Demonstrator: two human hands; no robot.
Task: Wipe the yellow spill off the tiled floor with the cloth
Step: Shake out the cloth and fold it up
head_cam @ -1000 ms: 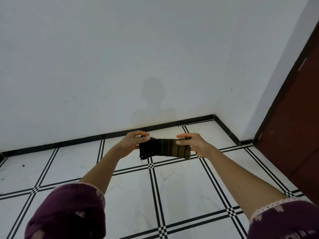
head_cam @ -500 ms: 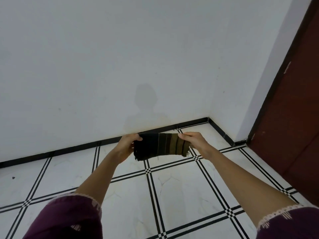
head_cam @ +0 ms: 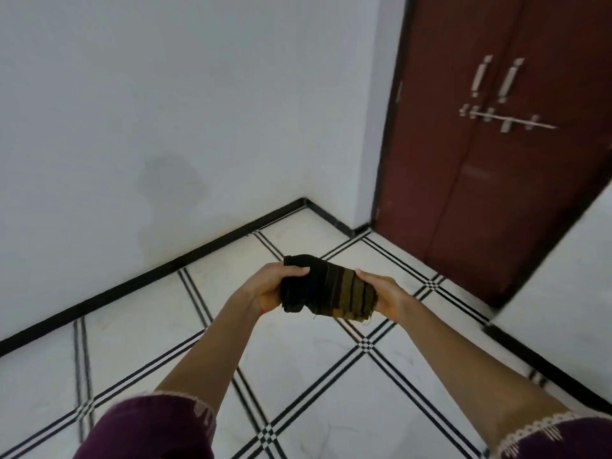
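- White wall (head_cam: 165, 111), faint shadow (head_cam: 172, 180) on it.
- Black skirting (head_cam: 159, 270) along the wall base, turns at the corner.
- Red-brown double door (head_cam: 496, 200) on the right, closed.
- Two metal handles (head_cam: 480, 76) just above a sliding bolt (head_cam: 506, 119).

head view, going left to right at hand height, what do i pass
left hand → cloth → right hand → red-brown door

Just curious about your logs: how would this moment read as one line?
cloth: bunched, in air | left hand: grips dark end | right hand: grips striped end | spill: unseen
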